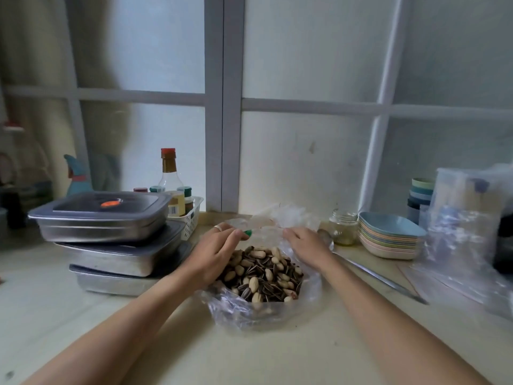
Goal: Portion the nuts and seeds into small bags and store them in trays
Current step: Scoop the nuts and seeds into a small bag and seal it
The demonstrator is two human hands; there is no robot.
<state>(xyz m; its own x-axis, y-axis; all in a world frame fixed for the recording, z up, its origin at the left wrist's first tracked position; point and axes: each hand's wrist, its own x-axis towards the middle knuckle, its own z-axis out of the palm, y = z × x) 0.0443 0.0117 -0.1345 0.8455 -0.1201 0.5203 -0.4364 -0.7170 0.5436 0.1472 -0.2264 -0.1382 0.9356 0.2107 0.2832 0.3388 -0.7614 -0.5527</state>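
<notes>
A big clear plastic bag (266, 309) lies open on the counter, heaped with peanuts and striped sunflower seeds (263, 273). Just behind the heap, both hands hold a small clear bag (266, 227) between them. My left hand (219, 245) pinches its left edge; a ring and a green nail show. My right hand (302, 243) grips its right edge with curled fingers. Three lidded steel trays (111, 237) are stacked at the left.
A long metal spoon (369, 270) lies right of the nuts, beside a small glass jar (344, 227) and a stack of pastel dishes (388, 237). Clear plastic bags (469, 232) pile up at far right. A white basket with bottles (180, 207) stands behind the trays.
</notes>
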